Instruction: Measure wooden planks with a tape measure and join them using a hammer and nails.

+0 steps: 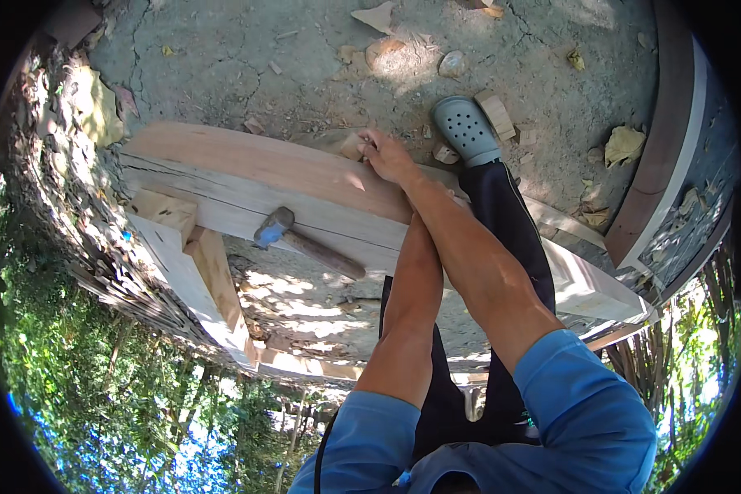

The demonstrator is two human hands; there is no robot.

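Note:
My forearms cross over a thick wooden beam (305, 177), the right one on top. My right hand (389, 156) is at the beam's far edge, its fingers closed on the end of a small pale wood block (337, 143). My left hand is mostly hidden behind my right forearm, with just a bit of it (453, 194) showing near the beam; its fingers cannot be made out. A hammer (321, 251) with a wooden handle lies across the beam's near side, left of my arms.
My foot in a grey clog (467, 130) stands beyond the beam, beside wood offcuts (496, 115). Jointed timbers (222, 284) run toward me on the left. Another timber (589, 284) extends right. A dark brown board (654, 156) curves along the right rim. Dry leaves (624, 145) litter the ground.

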